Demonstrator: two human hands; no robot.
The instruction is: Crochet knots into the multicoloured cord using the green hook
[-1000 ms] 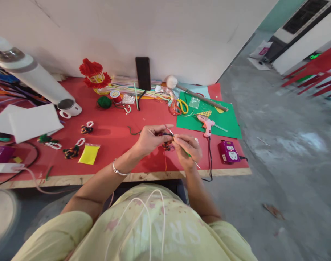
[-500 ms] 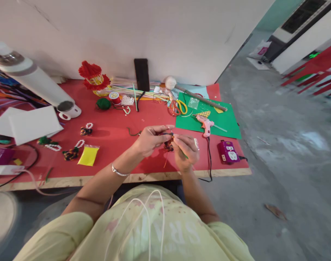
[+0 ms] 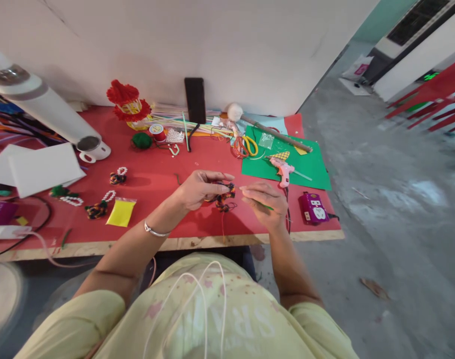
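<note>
My left hand (image 3: pixel 200 190) pinches a small dark multicoloured yarn piece (image 3: pixel 223 204), with orange and red flecks, between thumb and fingers. It hangs above the red table covering, and a thin orange strand (image 3: pixel 223 227) trails down from it. To its right, my right hand (image 3: pixel 264 202) is closed, thumb and fingertips together, a short gap away from the yarn piece. A thin green object (image 3: pixel 265 206) shows beneath the right fingers; most of it is hidden. Similar yarn pieces with white bead loops (image 3: pixel 96 209) lie to the left.
A pink glue gun (image 3: pixel 283 169) rests on green sheet (image 3: pixel 310 174), near yellow-handled scissors (image 3: pixel 251 145). A purple power socket box (image 3: pixel 313 208) sits at right. A mug (image 3: pixel 93 148), yellow packet (image 3: pixel 121 212), green yarn ball (image 3: pixel 141 140) and upright phone (image 3: pixel 195 99) stand around.
My hands have drawn apart: the right moved right, away from the yarn piece, and the left shifted slightly left with it. More of the yarn piece now shows.
</note>
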